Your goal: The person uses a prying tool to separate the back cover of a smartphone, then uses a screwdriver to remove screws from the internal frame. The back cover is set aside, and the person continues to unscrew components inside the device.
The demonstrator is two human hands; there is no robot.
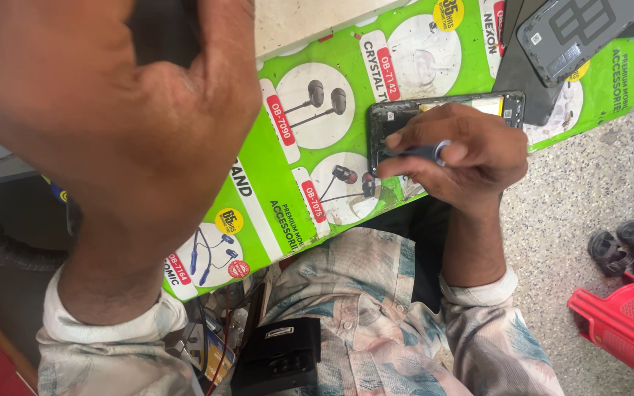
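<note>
My right hand (458,150) grips a thin dark tool (418,152) with a metal ring at its end, its tip over the left part of an opened phone frame (384,116) lying on a green printed mat (310,176). My left hand (104,117) is raised close to the camera at the left, fingers curled; a dark shape (163,29) shows behind its fingers, and I cannot tell whether the hand holds it.
A grey phone back cover (581,29) and a dark panel (519,73) lie at the mat's top right. A black box (280,356) sits at my lap. A red plastic stool (625,323) and someone's sandalled feet (621,246) are on the speckled floor at the right.
</note>
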